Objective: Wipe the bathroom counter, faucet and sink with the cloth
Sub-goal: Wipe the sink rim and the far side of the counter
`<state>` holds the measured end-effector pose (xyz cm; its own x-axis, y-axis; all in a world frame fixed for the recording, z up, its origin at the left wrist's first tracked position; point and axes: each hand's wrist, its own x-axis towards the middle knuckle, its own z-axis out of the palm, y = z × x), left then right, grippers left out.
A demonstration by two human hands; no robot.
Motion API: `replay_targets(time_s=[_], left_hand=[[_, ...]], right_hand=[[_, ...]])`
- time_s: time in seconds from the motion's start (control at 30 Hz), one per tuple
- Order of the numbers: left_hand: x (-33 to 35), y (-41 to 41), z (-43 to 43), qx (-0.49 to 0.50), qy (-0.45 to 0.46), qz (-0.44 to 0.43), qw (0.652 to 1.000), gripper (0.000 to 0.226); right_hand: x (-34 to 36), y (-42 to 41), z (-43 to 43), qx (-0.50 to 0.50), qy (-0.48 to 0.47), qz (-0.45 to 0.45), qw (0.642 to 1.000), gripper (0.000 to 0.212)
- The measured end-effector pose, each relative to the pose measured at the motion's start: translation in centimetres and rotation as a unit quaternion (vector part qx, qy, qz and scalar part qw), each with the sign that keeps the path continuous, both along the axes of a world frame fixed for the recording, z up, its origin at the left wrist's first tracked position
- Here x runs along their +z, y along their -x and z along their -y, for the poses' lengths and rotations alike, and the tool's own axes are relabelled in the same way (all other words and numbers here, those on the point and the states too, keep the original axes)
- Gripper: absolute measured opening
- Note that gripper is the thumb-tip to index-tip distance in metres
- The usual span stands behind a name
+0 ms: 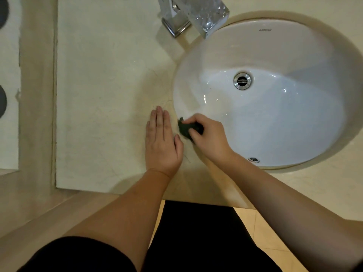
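Cloth (185, 128), dark and bunched, is gripped by the right hand (208, 137) at the sink (275, 52) rim; firm overlapping strokes are advised while the flat left hand (162, 143) is braced, fingers straight, on the counter (106, 91).

I see a dark green cloth (185, 128), a white oval ceramic sink (275, 107), a cream veined stone counter (110, 91) and a shiny chrome faucet (194, 14).

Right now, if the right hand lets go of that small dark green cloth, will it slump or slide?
Probably floppy: the small dark green cloth bunches under the right hand. Likely light, as curled fingers alone hold it. Unlikely to roll on the flat cream stone counter.
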<state>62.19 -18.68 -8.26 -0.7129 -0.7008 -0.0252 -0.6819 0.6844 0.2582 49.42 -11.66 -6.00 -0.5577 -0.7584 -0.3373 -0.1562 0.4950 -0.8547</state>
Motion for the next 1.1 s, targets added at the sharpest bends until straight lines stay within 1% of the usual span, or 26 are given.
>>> replay_targets(time_s=[0.1, 0.17, 0.27, 0.37, 0.43, 0.5, 0.6, 0.67, 0.8, 0.93, 1.0, 1.1], left_hand=[[-0.1, -0.1, 0.0, -0.002, -0.004, 0.005, 1.000, 0.059], [-0.1, 0.0, 0.1, -0.004, -0.006, 0.003, 1.000, 0.059], [-0.1, 0.0, 0.0, -0.003, -0.003, 0.001, 1.000, 0.058], [-0.2, 0.0, 0.0, -0.008, 0.013, 0.004, 1.000, 0.058], [-0.2, 0.0, 0.0, -0.007, 0.017, 0.001, 1.000, 0.057], [-0.2, 0.0, 0.0, -0.005, 0.019, -0.003, 1.000, 0.058], [0.0, 0.1, 0.0, -0.005, 0.017, -0.002, 1.000, 0.059], [0.1, 0.1, 0.0, -0.003, 0.014, 0.002, 1.000, 0.060], [-0.1, 0.0, 0.1, -0.003, 0.011, -0.001, 1.000, 0.059], [0.0, 0.1, -0.1, -0.003, 0.014, 0.000, 1.000, 0.059], [0.1, 0.1, 0.0, -0.003, 0.011, 0.001, 1.000, 0.059], [0.2, 0.0, 0.1, -0.001, 0.007, -0.004, 1.000, 0.059]], right_hand=[[-0.1, 0.6, 4.3, -0.051, 0.038, -0.011, 0.998, 0.024], [-0.3, 1.0, 4.8, -0.038, 0.039, -0.020, 0.998, 0.025], [-0.3, 1.3, 1.3, 0.056, 0.000, -0.022, 0.998, 0.024], [0.5, 2.5, -4.4, 0.157, -0.066, 0.003, 0.985, 0.023], [1.4, 4.1, -8.2, 0.201, -0.113, 0.003, 0.973, 0.024], [2.4, 6.1, -11.6, 0.220, -0.155, 0.004, 0.963, 0.027], [3.6, 8.7, -15.2, 0.216, -0.214, -0.003, 0.953, 0.029], [3.9, 8.9, -16.1, 0.197, -0.222, -0.018, 0.955, 0.026], [3.1, 5.4, -13.8, 0.157, -0.176, -0.054, 0.970, 0.024], [2.7, 3.2, -11.9, 0.145, -0.146, -0.044, 0.978, 0.026], [3.1, 4.3, -13.2, 0.172, -0.162, -0.058, 0.970, 0.024], [3.8, 6.9, -16.3, 0.196, -0.222, -0.093, 0.951, 0.021]])
